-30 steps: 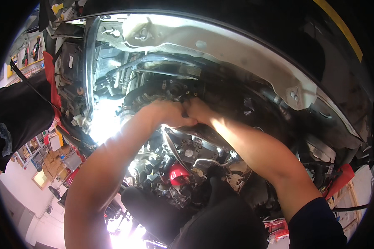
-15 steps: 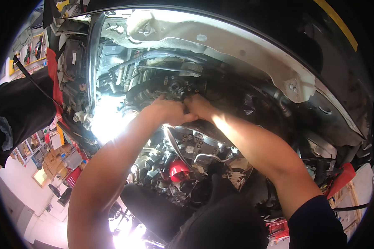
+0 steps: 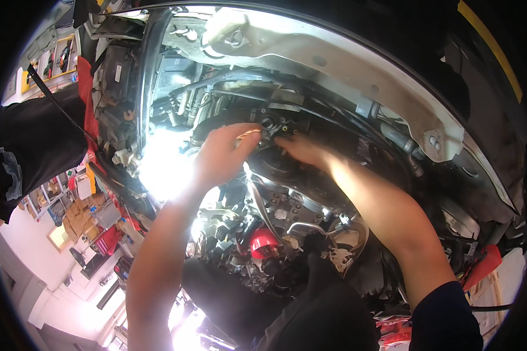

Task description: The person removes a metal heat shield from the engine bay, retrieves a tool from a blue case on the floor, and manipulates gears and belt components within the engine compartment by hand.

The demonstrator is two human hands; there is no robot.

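Observation:
My left hand [image 3: 222, 152] is closed with fingertips pinched beside the round metal fitting [image 3: 267, 121] deep in a car's engine bay; a thin orange sliver shows at the fingers, too small to name. To its right, my right hand [image 3: 298, 149] has curled fingers at small parts just below that fitting, above a dark round part [image 3: 278, 164]; what they hold is unclear. Nearer to me are a curved metal pipe [image 3: 304, 226] and a red rounded component [image 3: 263, 243] among dark hoses and bolted metal.
A pale body panel [image 3: 345, 70] arches across the far side. Bright glare [image 3: 164, 164] covers the engine bay's left. A person in dark clothing [image 3: 38, 137] stands at far left by a red cover [image 3: 88, 99]. Shelves with boxes [image 3: 76, 216] lie beyond.
My left hand has moved up and apart from my right hand, which was close against it. My right hand has shifted slightly rightward. The view has shifted a little.

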